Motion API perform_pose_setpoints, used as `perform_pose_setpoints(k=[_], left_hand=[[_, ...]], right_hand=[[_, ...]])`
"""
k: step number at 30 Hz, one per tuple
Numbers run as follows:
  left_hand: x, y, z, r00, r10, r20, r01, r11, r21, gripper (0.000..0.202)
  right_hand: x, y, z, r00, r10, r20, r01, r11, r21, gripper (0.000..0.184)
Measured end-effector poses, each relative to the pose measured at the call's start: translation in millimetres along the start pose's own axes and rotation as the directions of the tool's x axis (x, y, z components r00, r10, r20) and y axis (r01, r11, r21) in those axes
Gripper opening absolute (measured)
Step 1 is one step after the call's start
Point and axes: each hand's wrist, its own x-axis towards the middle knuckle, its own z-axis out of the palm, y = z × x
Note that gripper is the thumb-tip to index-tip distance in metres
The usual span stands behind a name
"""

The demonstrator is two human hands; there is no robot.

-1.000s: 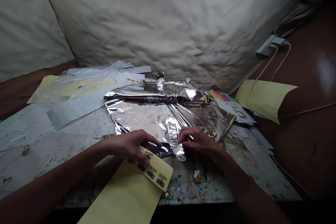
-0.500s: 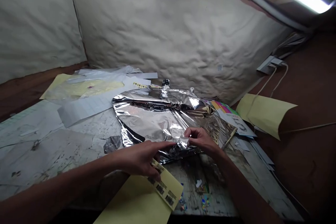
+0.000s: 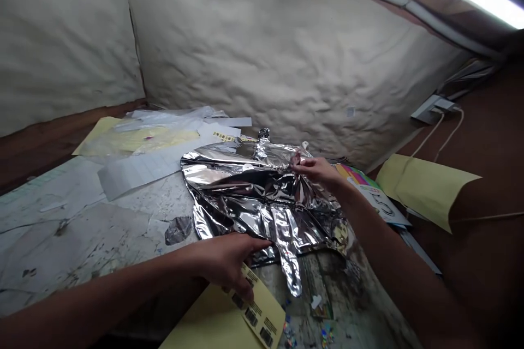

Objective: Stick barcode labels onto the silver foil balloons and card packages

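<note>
A crinkled silver foil balloon [image 3: 254,196] lies flat on the worktop, with one narrow tab pointing at me and another at its far edge. My left hand [image 3: 229,259] holds a yellow sheet of barcode stickers [image 3: 262,313] between thumb and palm. Its index finger reaches onto the balloon's near edge. Over the far half of the foil, my right hand [image 3: 319,169] has thumb and fingers pinched together at the balloon's surface. The exact bit of foil between those fingertips is hard to make out.
Plastic film and papers [image 3: 143,136] are heaped at the back left. Printed cards [image 3: 380,204] lie at the right, below a yellow sheet [image 3: 426,191] on the wall. A power socket [image 3: 434,109] with cables hangs above. Shiny scraps [image 3: 327,332] dot the front edge.
My right hand has moved from the near edge up to the far part of the balloon. The near tab now lies unfolded toward me. My left hand still holds the stickers.
</note>
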Motion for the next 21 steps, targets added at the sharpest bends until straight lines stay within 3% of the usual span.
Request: perform_pose_setpoints(k=[5,8,11,14,17,19,21], left_hand=[[-4.3,3.5,-6.7,0.998,0.047,0.048,-0.043,0.995,-0.088,0.095],[-10.1,9.7,-15.2,0.991,0.086,0.104,-0.065,0.979,-0.191,0.089],[-14.6,13.2,-23.8,0.979,0.141,0.145,-0.086,0.938,-0.335,0.083],[-14.2,10.3,-30.5,0.987,0.136,0.08,-0.081,0.873,-0.48,0.083],[-8.0,1.2,-35.0,0.989,0.028,-0.143,-0.106,0.813,-0.573,0.087],[-2.3,-6.2,-37.0,0.941,-0.077,-0.328,-0.131,0.813,-0.567,0.083],[2.5,-12.4,-38.4,0.871,-0.157,-0.465,-0.131,0.839,-0.529,0.077]], right_hand=[[90.7,-34.4,-3.5,0.968,-0.137,-0.211,0.023,0.882,-0.471,0.026],[137.2,-37.2,10.1,0.925,-0.198,-0.325,-0.003,0.85,-0.527,0.013],[162.5,-24.7,30.0,0.907,-0.219,-0.359,-0.003,0.85,-0.526,0.011],[165.9,-5.7,47.7,0.929,-0.187,-0.318,0.004,0.867,-0.498,0.014],[152.5,3.6,55.8,0.952,-0.17,-0.255,0.033,0.885,-0.465,0.035],[133.6,-0.1,56.6,0.953,-0.186,-0.237,0.063,0.892,-0.447,0.045],[104.6,-8.8,57.3,0.953,-0.221,-0.21,0.113,0.897,-0.428,0.041]])
